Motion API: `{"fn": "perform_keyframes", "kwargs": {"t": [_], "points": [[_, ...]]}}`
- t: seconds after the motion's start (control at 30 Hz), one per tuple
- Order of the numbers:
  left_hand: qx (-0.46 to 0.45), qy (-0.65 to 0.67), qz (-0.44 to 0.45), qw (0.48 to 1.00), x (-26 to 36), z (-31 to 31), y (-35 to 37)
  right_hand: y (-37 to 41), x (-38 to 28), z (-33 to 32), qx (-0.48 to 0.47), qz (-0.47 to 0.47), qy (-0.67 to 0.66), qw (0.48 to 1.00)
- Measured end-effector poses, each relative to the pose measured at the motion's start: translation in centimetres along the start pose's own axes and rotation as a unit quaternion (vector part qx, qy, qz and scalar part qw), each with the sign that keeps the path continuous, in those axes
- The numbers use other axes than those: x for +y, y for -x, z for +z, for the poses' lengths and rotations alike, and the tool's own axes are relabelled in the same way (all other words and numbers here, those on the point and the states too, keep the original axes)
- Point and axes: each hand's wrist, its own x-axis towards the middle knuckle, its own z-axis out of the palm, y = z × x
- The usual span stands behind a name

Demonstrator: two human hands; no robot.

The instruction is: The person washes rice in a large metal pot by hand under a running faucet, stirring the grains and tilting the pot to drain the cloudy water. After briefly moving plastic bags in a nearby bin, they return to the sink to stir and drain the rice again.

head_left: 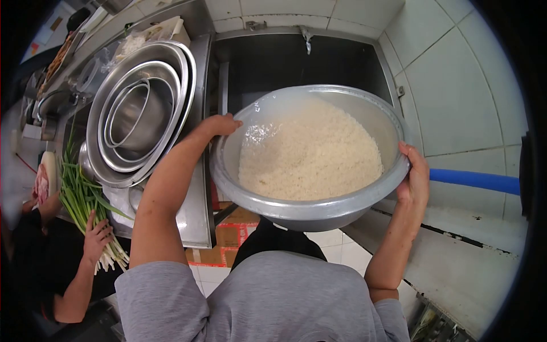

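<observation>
A large grey metal basin is held up in front of my body, at the near edge of the sink. White rice fills much of it, with some cloudy water pooled toward the far left side. My left hand grips the rim at the left, thumb over the edge. On the opposite side my right hand holds the rim, its fingers partly hidden beneath the basin. The basin appears slightly tilted away from me.
Behind the basin lies a dark sink with a tap. Nested steel bowls stand on the left counter. A co-worker's hand holds green onions at far left. A blue handle juts out at right, near the tiled wall.
</observation>
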Motion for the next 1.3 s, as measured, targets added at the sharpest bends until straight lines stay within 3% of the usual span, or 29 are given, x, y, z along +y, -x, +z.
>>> {"fn": "perform_keyframes", "kwargs": {"t": [0.47,0.67,0.87,0.97,1.3], "points": [[-0.035,0.022,-0.027,0.999,0.4,-1.2,0.0,0.1,-0.2,0.7,-0.008,-0.007,-0.031,0.999],[-0.036,-0.024,0.015,0.999,0.0,-1.6,-0.7,-0.9,0.1,0.4,-0.02,0.006,-0.046,0.999],[-0.041,0.028,-0.038,0.998,1.1,-2.4,0.0,-0.7,0.3,0.6,0.003,0.032,-0.033,0.999],[0.013,-0.031,-0.014,0.999,0.3,-2.3,-1.7,-0.3,0.9,0.7,0.013,0.022,-0.013,1.0],[0.017,-0.107,-0.006,0.994,2.2,-4.3,-1.7,-2.2,1.2,0.7,0.019,0.05,-0.09,0.994]]}}
